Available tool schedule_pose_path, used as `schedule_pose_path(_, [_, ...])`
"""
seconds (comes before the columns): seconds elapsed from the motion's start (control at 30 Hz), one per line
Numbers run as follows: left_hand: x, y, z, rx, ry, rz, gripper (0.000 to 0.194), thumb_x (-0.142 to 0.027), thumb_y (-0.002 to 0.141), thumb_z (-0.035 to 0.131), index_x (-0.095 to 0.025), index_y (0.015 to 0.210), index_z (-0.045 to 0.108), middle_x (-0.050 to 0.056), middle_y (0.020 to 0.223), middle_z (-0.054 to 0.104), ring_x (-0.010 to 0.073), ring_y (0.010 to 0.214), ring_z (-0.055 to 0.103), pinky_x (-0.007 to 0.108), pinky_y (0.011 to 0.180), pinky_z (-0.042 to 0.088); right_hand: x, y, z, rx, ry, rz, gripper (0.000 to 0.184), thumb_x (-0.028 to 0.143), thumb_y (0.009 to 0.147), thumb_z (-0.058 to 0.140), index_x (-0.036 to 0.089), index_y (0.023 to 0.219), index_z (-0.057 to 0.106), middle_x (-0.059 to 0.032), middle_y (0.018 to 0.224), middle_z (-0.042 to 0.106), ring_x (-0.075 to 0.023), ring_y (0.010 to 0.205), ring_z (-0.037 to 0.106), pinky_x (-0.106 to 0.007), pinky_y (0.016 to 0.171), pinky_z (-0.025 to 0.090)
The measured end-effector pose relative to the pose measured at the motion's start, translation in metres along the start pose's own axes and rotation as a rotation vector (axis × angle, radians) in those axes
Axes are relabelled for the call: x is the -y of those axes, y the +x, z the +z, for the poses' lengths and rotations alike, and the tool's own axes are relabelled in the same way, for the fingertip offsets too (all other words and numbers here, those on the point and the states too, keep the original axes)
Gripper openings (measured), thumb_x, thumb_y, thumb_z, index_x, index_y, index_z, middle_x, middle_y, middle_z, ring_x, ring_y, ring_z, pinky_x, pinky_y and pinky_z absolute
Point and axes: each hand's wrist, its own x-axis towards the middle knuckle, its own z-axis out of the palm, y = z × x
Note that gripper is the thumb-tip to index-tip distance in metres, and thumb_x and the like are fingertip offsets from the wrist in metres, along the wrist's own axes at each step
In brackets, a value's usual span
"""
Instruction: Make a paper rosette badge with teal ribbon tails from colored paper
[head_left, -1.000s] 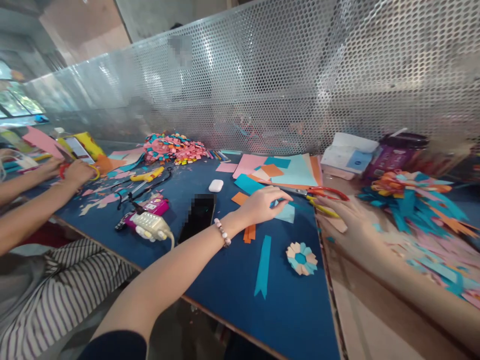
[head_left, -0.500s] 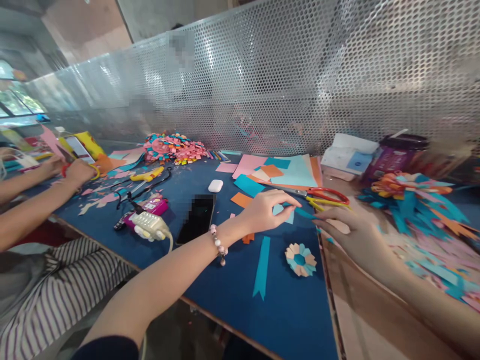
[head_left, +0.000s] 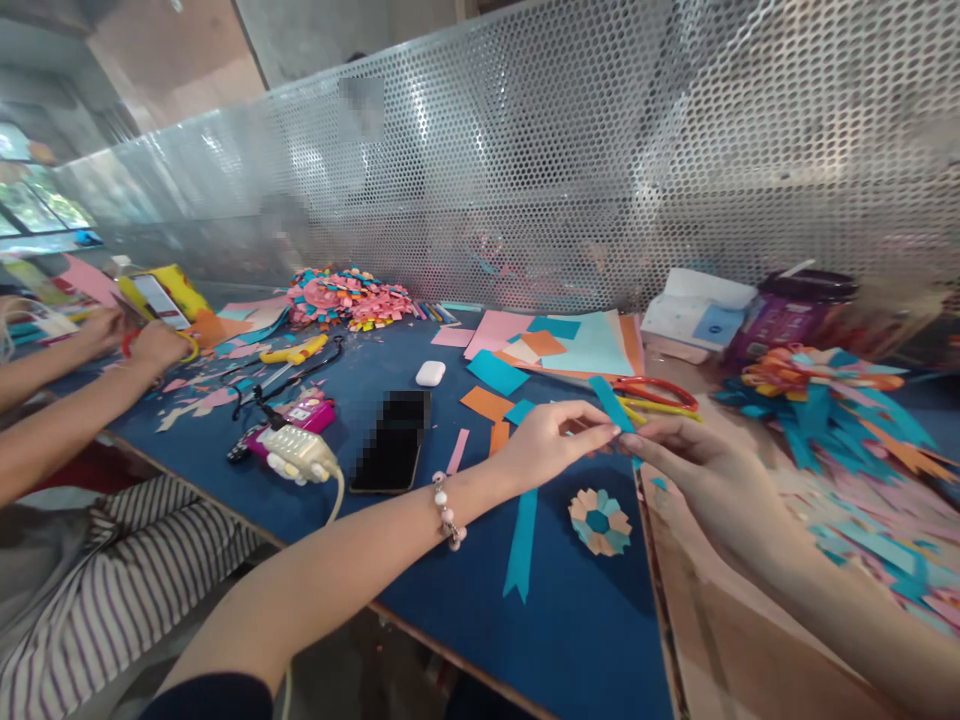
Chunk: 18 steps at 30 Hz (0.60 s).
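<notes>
Between my two hands is a narrow blue paper strip [head_left: 610,403], its upper end sticking up above the fingertips. My left hand [head_left: 559,440], with a beaded bracelet at the wrist, pinches the strip from the left. Fingertips of my right hand [head_left: 694,460] grip the same strip from the right. Below them lies a paper flower [head_left: 600,521] with peach and light blue petals around a blue centre. A blue paper ribbon [head_left: 520,545] with a notched end lies to its left, its top hidden behind my left hand. Scissors [head_left: 656,393] with red and yellow handles lie just behind my hands.
Coloured paper sheets [head_left: 592,340] lie against the perforated metal screen [head_left: 525,170]. A phone [head_left: 394,440], an earbud case [head_left: 430,373] and a power strip [head_left: 300,450] are on the left. Ribboned paper flowers [head_left: 825,390] lie right. A co-worker's hands [head_left: 157,346] hold scissors and pink paper.
My hands have come together at the blue strip, which now points upward instead of stretching sideways between them. My left hand has moved right and slightly down, uncovering paper pieces.
</notes>
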Motion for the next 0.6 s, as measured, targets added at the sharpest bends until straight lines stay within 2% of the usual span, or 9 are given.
schedule_pose_path(0.23, [-0.002,-0.002,0.005,-0.036,0.027,-0.013,0.017,-0.032,0.082,0.058,-0.016,0.076,0.058,0.004,0.076,0.063,0.0139,0.072,0.061,0.027,0.069,0.051,-0.005,0.005,0.0,0.118,-0.041,0.0,0.036,0.053,0.07,0.068,0.018,0.076,0.066,-0.0055,0.076,0.069,-0.0199,0.072,0.063,-0.029,0.062,0.048])
schedule_pose_path(0.33, [-0.001,0.0,0.003,-0.101,-0.014,-0.016,0.02,-0.033,0.083,0.057,-0.016,0.074,0.055,0.003,0.074,0.062,0.0146,0.073,0.062,0.027,0.069,0.052,-0.006,0.015,-0.011,0.153,-0.182,-0.056,0.035,0.053,0.077,0.06,0.02,0.081,0.067,-0.0051,0.082,0.07,-0.0215,0.077,0.064,-0.031,0.067,0.049])
schedule_pose_path(0.4, [0.002,0.003,-0.001,-0.173,-0.076,-0.024,0.019,-0.034,0.083,0.057,-0.016,0.076,0.055,0.003,0.074,0.061,0.0145,0.074,0.063,0.027,0.069,0.053,-0.011,0.027,-0.026,0.117,-0.375,-0.124,0.034,0.052,0.082,0.053,0.022,0.084,0.068,-0.0053,0.085,0.071,-0.0229,0.079,0.065,-0.033,0.069,0.048])
schedule_pose_path(0.5, [0.009,0.009,-0.009,-0.296,-0.096,-0.041,0.019,-0.034,0.082,0.059,-0.016,0.081,0.055,0.003,0.074,0.06,0.0137,0.072,0.062,0.027,0.068,0.053,-0.028,0.054,-0.049,0.066,-0.736,-0.217,0.033,0.047,0.082,0.054,0.019,0.091,0.069,-0.0103,0.091,0.071,-0.0258,0.077,0.064,-0.035,0.065,0.047])
schedule_pose_path(0.53, [0.012,0.011,-0.011,-0.325,-0.103,-0.055,0.019,-0.034,0.081,0.059,-0.016,0.082,0.055,0.003,0.075,0.06,0.0137,0.072,0.062,0.027,0.068,0.054,-0.035,0.064,-0.054,0.1,-0.795,-0.279,0.035,0.045,0.083,0.054,0.016,0.096,0.069,-0.013,0.094,0.07,-0.0263,0.079,0.064,-0.035,0.066,0.047])
schedule_pose_path(0.6, [0.016,0.014,-0.014,-0.355,-0.126,-0.084,0.019,-0.034,0.081,0.059,-0.016,0.083,0.056,0.004,0.075,0.059,0.0137,0.072,0.061,0.028,0.067,0.054,-0.047,0.084,-0.059,0.168,-0.874,-0.505,0.037,0.041,0.083,0.054,0.012,0.1,0.069,-0.0165,0.096,0.069,-0.0284,0.088,0.063,-0.038,0.076,0.046])
